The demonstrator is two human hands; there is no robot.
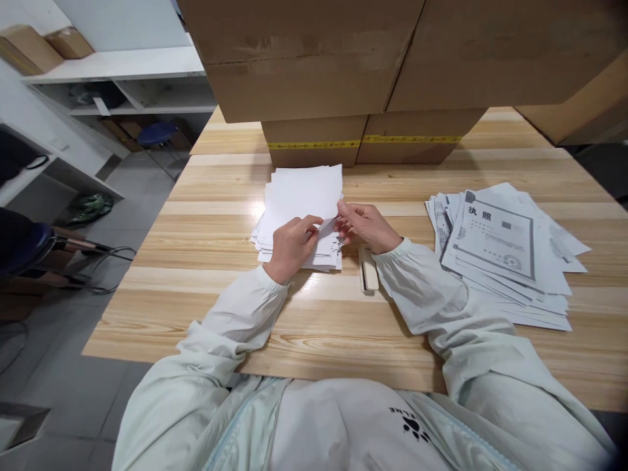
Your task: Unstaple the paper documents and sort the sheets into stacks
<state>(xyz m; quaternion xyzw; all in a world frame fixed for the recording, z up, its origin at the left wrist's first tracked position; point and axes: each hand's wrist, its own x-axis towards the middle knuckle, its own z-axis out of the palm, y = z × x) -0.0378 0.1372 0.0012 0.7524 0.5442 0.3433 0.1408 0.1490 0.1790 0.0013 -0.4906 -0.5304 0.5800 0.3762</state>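
A loose stack of white paper (299, 190) lies in front of me, its edges uneven. My left hand (293, 245) rests over the stack's lower part, its fingers curled in and pinching near the lower edge of the top sheet. The right edge of that sheet is raised a little, and my right hand (366, 226) pinches it between thumb and fingers. Beneath my right wrist, partly covered by it, a cream-coloured stapler (367, 271) lies on the table.
On the right is a fanned pile of printed sheets (495, 239), with a bordered certificate copy on top. Large cardboard boxes (314, 59) are stacked at the table's (196, 229) back. White shelves (142, 65) and a blue stool (157, 134) stand to the left.
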